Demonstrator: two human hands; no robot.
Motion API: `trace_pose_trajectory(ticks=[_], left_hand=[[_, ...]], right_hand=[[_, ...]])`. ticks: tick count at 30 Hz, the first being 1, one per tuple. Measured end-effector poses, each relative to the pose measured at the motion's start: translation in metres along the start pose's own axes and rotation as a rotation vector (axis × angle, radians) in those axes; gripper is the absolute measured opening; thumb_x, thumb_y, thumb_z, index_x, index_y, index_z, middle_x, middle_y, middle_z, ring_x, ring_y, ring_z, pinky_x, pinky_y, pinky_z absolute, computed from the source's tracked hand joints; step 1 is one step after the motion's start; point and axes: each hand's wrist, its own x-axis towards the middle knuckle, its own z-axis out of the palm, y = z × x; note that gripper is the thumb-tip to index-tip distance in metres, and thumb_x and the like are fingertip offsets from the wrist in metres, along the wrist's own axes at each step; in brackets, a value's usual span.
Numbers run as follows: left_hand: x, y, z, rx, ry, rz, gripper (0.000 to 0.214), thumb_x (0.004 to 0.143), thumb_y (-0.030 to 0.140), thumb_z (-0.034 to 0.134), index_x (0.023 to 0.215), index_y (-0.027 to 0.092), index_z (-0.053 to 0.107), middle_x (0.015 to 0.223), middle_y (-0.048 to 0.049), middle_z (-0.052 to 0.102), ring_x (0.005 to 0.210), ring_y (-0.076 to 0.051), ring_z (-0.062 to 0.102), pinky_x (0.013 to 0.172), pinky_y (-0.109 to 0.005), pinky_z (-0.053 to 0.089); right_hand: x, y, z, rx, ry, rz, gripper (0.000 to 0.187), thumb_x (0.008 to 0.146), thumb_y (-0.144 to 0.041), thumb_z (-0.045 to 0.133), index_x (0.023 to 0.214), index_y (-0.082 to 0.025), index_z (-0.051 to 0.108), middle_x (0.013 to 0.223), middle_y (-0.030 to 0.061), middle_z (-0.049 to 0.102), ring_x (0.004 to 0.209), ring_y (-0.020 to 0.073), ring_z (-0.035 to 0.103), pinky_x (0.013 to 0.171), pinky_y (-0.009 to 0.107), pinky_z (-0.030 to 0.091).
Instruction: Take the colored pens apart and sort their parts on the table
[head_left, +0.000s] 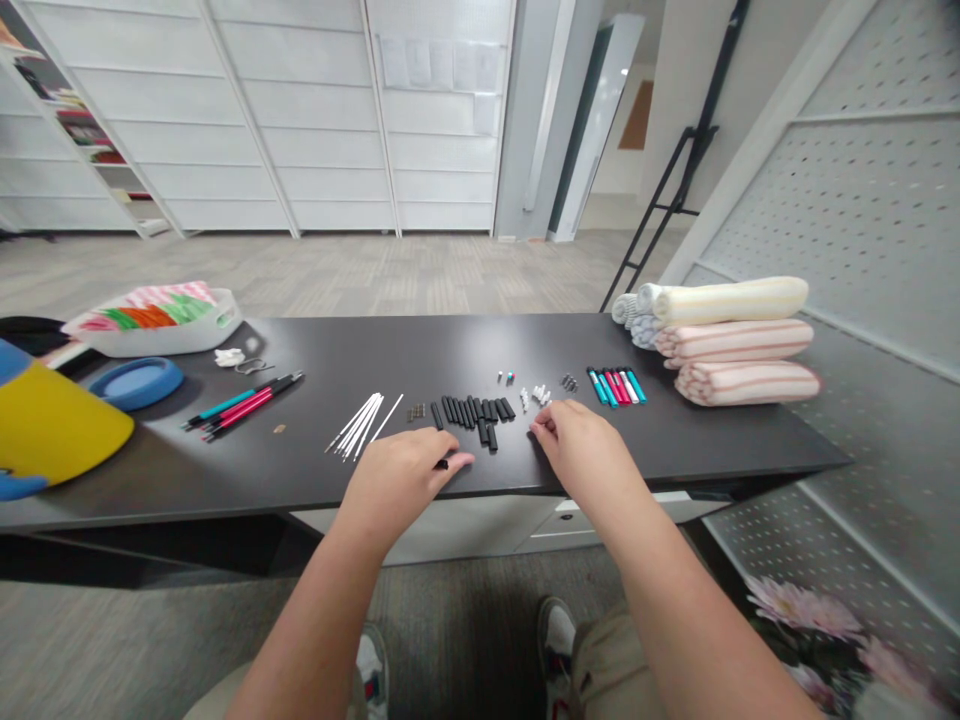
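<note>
My left hand [405, 475] is closed around a short black pen part [442, 464], only the end of which shows at the thumb. Over the desk's front edge, my right hand [585, 440] has its fingertips pinched beside some small white pen pieces [541, 395]; anything between them is hidden. Several black tubes [469, 410] lie between the hands. White pen refills [361, 425] are fanned out left of my left hand, with tiny springs [416, 411] nearby. Behind my right hand are small dark metal pieces [568, 382] and a row of coloured pen barrels [616, 387].
Pens [244, 405] in blue and pink lie on the left of the dark desk [420, 350]. Farther left are a blue ring [136, 383], a yellow-and-blue object [56, 430] and a white basket [161, 340]. Rolled towels [739, 345] are stacked at right beside a pegboard panel [877, 230].
</note>
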Motion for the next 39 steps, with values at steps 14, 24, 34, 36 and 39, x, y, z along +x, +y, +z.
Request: trace_pose_trajectory(ticks=[14,24,34,36,39], left_hand=[[0.001,0.002,-0.002,0.011,-0.011,-0.008,0.031,0.106,0.047,0.053,0.100,0.023,0.072,0.092,-0.0035,0.077,0.087,-0.022,0.072,0.070,-0.032,0.045],[0.001,0.000,0.000,0.025,-0.022,-0.014,0.032,0.107,0.047,0.051,0.100,0.023,0.072,0.092,-0.0033,0.076,0.088,-0.023,0.073,0.071,-0.034,0.044],[0.000,0.000,0.002,0.012,0.003,-0.014,0.032,0.108,0.045,0.049,0.101,0.023,0.072,0.093,-0.0035,0.077,0.089,-0.023,0.073,0.073,-0.035,0.043],[0.000,0.000,0.002,0.007,0.010,-0.011,0.032,0.108,0.044,0.050,0.101,0.023,0.072,0.093,-0.0035,0.077,0.089,-0.023,0.073,0.072,-0.034,0.043],[0.001,-0.001,0.002,-0.004,0.026,-0.008,0.029,0.107,0.042,0.052,0.101,0.022,0.072,0.093,-0.0034,0.078,0.087,-0.023,0.073,0.072,-0.034,0.042]], right_hand=[[-0.004,-0.003,-0.008,-0.014,-0.008,0.072,0.010,0.098,-0.023,0.061,0.095,-0.021,0.071,0.090,0.0051,0.077,0.083,0.0230,0.072,0.071,0.032,0.044],[0.002,0.005,-0.004,0.062,-0.069,0.001,0.012,0.092,-0.014,0.065,0.087,-0.019,0.075,0.089,0.0061,0.072,0.079,0.0194,0.066,0.076,0.030,0.045],[-0.021,0.003,-0.020,-0.072,-0.056,0.030,0.012,0.088,-0.023,0.077,0.097,-0.017,0.072,0.095,0.0096,0.073,0.086,0.0266,0.070,0.075,0.035,0.047],[-0.030,-0.003,-0.025,-0.113,-0.116,-0.061,0.005,0.091,-0.024,0.075,0.091,-0.019,0.074,0.097,0.0100,0.073,0.088,0.0275,0.070,0.078,0.037,0.048],[-0.036,-0.012,-0.024,-0.168,-0.139,-0.180,0.009,0.095,-0.024,0.071,0.096,-0.017,0.076,0.105,0.0138,0.074,0.092,0.0292,0.068,0.086,0.041,0.049]])
